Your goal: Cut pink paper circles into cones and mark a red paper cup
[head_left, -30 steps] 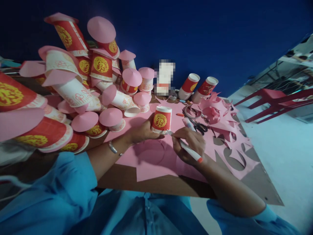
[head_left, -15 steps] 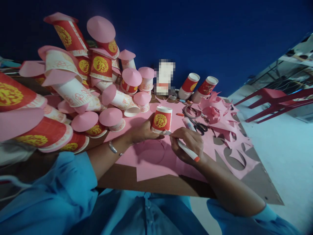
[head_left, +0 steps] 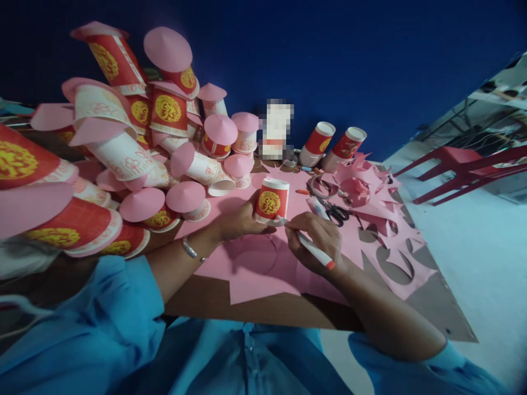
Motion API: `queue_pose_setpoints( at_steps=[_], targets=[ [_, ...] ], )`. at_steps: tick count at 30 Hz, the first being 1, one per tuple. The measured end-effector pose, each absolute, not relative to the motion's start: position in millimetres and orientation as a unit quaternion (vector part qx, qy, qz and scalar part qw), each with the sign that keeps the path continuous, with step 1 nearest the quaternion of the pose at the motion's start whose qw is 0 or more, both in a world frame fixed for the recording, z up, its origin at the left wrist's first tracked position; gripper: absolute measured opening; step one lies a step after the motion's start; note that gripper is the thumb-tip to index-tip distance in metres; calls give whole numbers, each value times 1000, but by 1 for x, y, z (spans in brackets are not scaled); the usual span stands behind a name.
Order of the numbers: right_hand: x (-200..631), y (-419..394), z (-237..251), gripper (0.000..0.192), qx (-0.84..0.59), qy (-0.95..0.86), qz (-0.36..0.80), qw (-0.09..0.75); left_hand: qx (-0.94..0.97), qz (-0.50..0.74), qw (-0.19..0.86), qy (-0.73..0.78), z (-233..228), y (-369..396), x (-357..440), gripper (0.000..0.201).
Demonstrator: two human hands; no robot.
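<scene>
Tracing seems the step in hand: the left hand (head_left: 241,219) clasps an upturned red paper cup (head_left: 272,201) on the pink paper (head_left: 263,274) covering the worktop, while the right hand (head_left: 317,241), fingers closed on a marker (head_left: 310,248), holds its tip at the cup's rim. Completing the circle calls for a steady cup.

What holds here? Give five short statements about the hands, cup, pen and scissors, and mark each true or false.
1. The left hand holds the red cup upside down on the pink paper. True.
2. The right hand holds scissors. False: it holds a pen; the scissors lie on the paper.
3. The pen's tip is at the cup's base. True.
4. The table's paper is green. False: it is pink.
5. Cups with pink cones are piled at the left. True.
</scene>
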State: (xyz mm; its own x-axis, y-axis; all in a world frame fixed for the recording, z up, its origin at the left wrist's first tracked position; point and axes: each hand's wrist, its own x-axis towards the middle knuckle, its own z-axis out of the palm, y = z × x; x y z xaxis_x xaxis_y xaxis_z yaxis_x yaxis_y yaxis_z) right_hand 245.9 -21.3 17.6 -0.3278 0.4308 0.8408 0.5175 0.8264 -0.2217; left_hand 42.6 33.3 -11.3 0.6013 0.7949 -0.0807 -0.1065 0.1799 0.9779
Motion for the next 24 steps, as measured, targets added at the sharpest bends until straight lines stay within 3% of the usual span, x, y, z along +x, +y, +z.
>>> queue_pose_setpoints(
  at_steps=[20, 24],
  targets=[
    [247, -24, 20, 18, -297, -815, -42, 495, 546, 340, 710, 286, -17, 33, 43, 92],
    [247, -26, 21, 17, -294, -819, -42, 491, 552, 342, 705, 284, -18, 35, 42, 99]
  ],
)
